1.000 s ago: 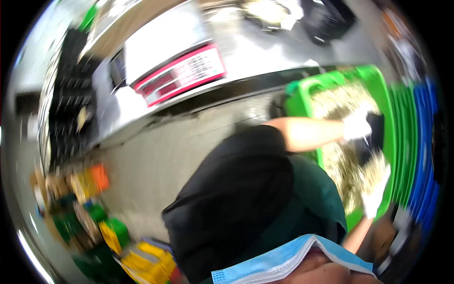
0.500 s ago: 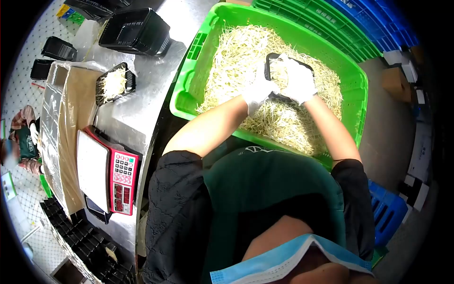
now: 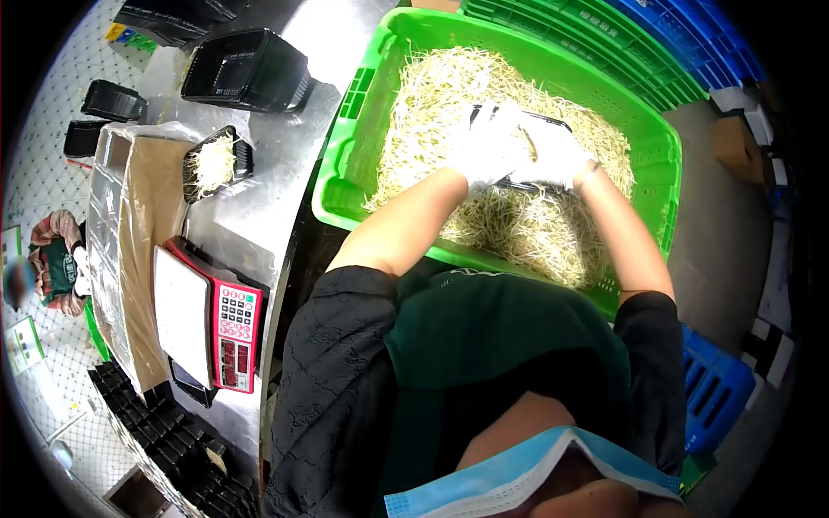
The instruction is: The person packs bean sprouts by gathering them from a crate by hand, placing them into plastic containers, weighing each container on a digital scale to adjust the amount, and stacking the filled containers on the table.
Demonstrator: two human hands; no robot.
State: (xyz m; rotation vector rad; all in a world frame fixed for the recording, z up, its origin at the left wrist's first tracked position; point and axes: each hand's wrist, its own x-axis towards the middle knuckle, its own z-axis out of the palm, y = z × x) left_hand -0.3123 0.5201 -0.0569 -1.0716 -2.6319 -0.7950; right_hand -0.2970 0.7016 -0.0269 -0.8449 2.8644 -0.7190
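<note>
A green crate [image 3: 670,173] holds a large heap of bean sprouts [image 3: 445,91]. Above the heap is a black plastic tray [image 3: 546,121], mostly covered by my two gloved hands; only parts of its rim show. My left hand [image 3: 490,145], in a white glove, is closed at the tray's left side, its fingertips over the tray. At the right side, my right hand [image 3: 557,155], also in a white glove, is wrapped around the tray. Glare blurs the fingers and the tray's contents.
On the metal table at left are a sprout-filled tray [image 3: 216,166], stacked black trays [image 3: 246,69] and a red scale [image 3: 235,324]. More black trays [image 3: 164,440] line the lower left. Green crates [image 3: 596,52] stand behind. Another person [image 3: 60,263] is at far left.
My hands have drawn closer together over the tray and cover more of it; the left hand has moved inward over the tray's opening. The whole view has shifted slightly.
</note>
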